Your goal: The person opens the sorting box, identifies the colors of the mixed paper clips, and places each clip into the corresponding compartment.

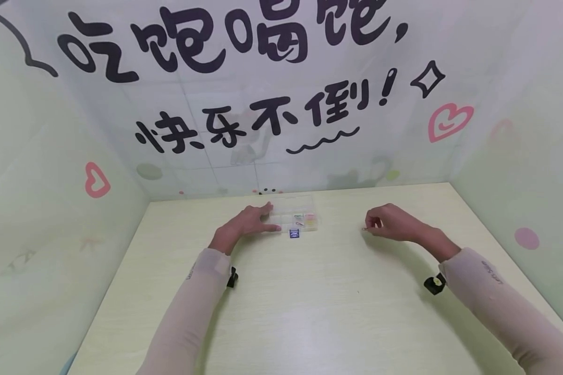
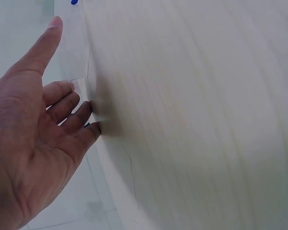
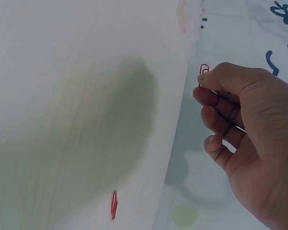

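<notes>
A clear plastic compartment box (image 1: 287, 221) lies at the back of the table with its clear lid (image 1: 291, 202) raised behind it. My left hand (image 1: 253, 221) spans the box's left end, thumb along the front edge and fingers at the lid side. In the left wrist view, that hand (image 2: 43, 115) has a straight thumb and loosely bent fingers. Off to the right of the box, my right hand (image 1: 394, 223) pinches a red paper clip (image 3: 204, 68) between thumb and index finger. Another red paper clip (image 3: 114, 205) lies on the table in the right wrist view.
Small coloured pieces (image 1: 310, 219) sit in the box's right-hand compartments. A blue patch (image 1: 294, 233) shows at its front edge. Behind the pale wooden table (image 1: 291, 302) hangs a white printed curtain (image 1: 272, 172), with curtain at both sides too.
</notes>
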Tool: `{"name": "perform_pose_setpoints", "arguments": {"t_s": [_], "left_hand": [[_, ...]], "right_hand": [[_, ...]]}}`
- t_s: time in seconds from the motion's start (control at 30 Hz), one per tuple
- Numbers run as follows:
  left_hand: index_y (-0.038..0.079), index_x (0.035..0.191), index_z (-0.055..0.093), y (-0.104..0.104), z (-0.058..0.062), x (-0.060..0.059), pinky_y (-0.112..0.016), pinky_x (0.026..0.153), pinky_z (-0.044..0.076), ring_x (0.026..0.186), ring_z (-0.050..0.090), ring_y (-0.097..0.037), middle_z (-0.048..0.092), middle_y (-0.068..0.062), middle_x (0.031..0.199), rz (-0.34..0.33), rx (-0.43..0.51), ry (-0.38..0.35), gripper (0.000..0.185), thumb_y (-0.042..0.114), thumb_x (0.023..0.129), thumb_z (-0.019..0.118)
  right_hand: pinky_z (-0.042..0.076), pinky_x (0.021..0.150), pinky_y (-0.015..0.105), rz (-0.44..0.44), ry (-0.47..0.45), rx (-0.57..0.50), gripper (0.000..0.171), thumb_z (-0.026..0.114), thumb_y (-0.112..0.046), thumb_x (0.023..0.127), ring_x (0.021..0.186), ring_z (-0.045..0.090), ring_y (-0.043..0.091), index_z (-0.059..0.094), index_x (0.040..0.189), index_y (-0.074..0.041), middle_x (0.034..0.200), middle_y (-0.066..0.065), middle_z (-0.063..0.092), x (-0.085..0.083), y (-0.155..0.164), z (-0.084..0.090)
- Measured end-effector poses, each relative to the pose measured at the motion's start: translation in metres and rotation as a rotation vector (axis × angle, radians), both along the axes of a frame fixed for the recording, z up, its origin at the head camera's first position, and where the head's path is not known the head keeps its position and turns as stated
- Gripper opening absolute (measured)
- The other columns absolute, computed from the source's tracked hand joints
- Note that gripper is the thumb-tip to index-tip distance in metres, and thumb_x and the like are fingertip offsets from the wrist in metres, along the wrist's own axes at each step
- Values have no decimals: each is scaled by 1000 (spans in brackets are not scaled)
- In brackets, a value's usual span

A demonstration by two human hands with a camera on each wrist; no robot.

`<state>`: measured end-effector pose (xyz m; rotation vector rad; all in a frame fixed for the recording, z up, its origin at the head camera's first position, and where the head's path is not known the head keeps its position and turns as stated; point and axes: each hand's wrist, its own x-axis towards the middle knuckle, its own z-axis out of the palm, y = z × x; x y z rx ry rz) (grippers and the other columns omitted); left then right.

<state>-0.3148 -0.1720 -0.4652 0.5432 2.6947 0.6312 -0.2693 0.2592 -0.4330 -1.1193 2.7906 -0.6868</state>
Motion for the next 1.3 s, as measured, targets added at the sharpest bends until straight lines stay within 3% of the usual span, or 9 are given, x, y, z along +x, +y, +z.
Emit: {"name": "perform_pose_setpoints", "arguments": {"t_s": [0.47,1.3], "left_hand": [[8,168,24,-1,-1,0,-49,127,29,159,28,-33,35,-13,170,6,-2,-10,100,58,97,72],[9,168,24,1,0,0,-50,127,29,159,28,-32,34,-12,170,20,-4,-10,100,59,96,72]], "right_hand": [[50,69,29,10,7,-43,16,76,-4,94,74,57,8,69,85,-16,80,-10,64,-12,-51,-9],[52,72,30,-5,35,-103,10,75,-2,94,76,59,12,71,89,-9,83,-2,68,-33,-113,-16]]}}
